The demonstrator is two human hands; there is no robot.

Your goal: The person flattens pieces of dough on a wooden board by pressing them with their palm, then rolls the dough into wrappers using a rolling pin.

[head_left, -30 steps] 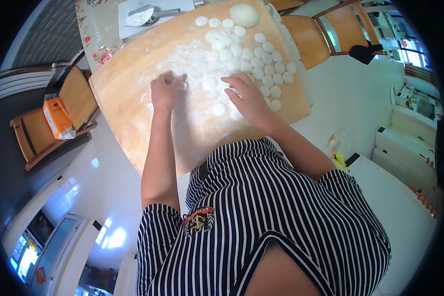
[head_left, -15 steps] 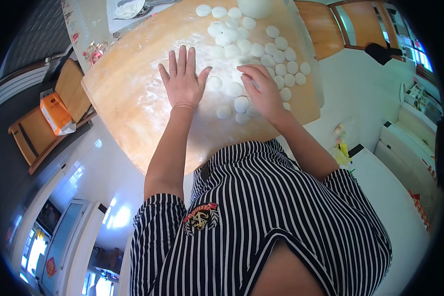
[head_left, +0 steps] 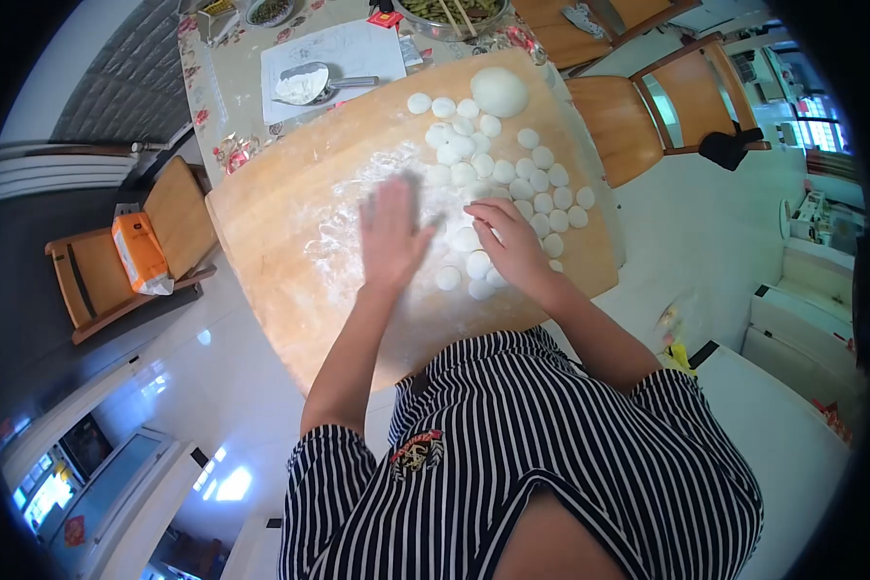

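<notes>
My left hand (head_left: 392,237) is open, palm down, over the floury middle of a wooden board (head_left: 280,213). Its fingers are slightly smeared by motion, and what lies under the palm is hidden. My right hand (head_left: 518,253) is loosely curled, thumb and fingers apart, with no object visible between them. Just left of its thumb lies a flattened dough round (head_left: 466,240). Below that, close to the right hand, is another dough piece (head_left: 478,264). Many small white dough pieces (head_left: 503,171) spread across the right side of the board. A large dough ball (head_left: 499,92) sits at the far edge.
Beyond the board, a metal scoop of flour (head_left: 304,85) rests on white paper (head_left: 377,53) over a flowered tablecloth (head_left: 242,106). A bowl of green food (head_left: 451,17) with chopsticks stands at the back. Wooden chairs (head_left: 604,126) flank the table; one at left bears an orange package (head_left: 143,253).
The view has tilted up, showing more of the table's far side. My left hand has shifted closer to my right hand and is now blurred. My right hand keeps its curled shape.
</notes>
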